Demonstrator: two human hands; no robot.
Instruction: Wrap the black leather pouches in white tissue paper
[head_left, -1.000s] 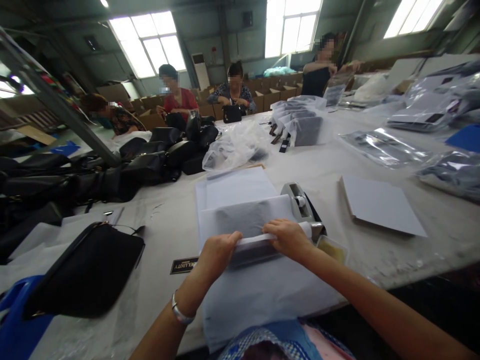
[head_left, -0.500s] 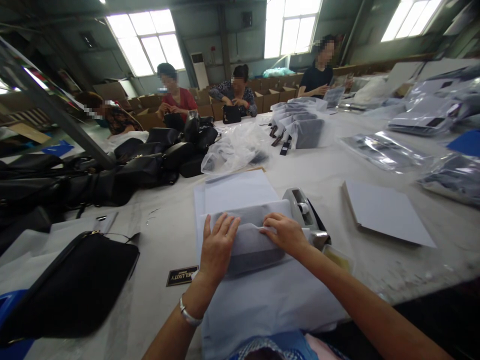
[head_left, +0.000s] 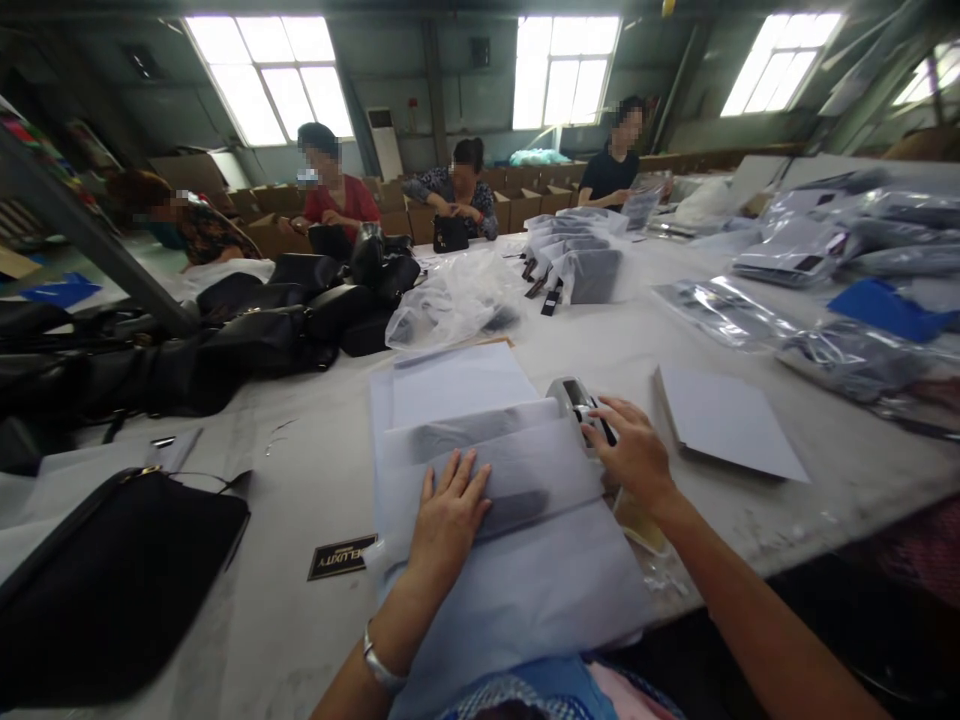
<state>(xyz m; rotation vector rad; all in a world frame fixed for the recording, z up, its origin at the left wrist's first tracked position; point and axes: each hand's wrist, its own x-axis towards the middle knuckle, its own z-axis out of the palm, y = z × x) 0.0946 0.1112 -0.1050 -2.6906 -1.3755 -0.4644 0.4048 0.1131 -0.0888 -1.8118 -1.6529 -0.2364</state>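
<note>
My left hand point(head_left: 454, 512) lies flat with fingers spread on a folded white tissue-paper wrap point(head_left: 532, 450). A dark flat item shows through the thin paper; its kind I cannot make out. Just right of the wrap, my right hand point(head_left: 634, 450) reaches over a grey tape dispenser point(head_left: 566, 393), fingers apart and at its near end. The hand covers part of the dispenser. Under the wrap, more tissue sheets point(head_left: 525, 600) spread toward my body. A black tag with gold lettering point(head_left: 341, 557) lies left of my left wrist.
A black bag point(head_left: 127, 590) lies at the near left, with a heap of black bags point(head_left: 262, 340) beyond. White boards point(head_left: 731, 425) are stacked on the right. Crumpled plastic point(head_left: 457, 295), wrapped bags point(head_left: 592, 275) and clear-bagged goods point(head_left: 795, 240) sit farther back. Several people work across the table.
My right hand has let go of the tissue paper's edge and moved right to the tape dispenser. The paper now lies folded over the dark item, under my left hand.
</note>
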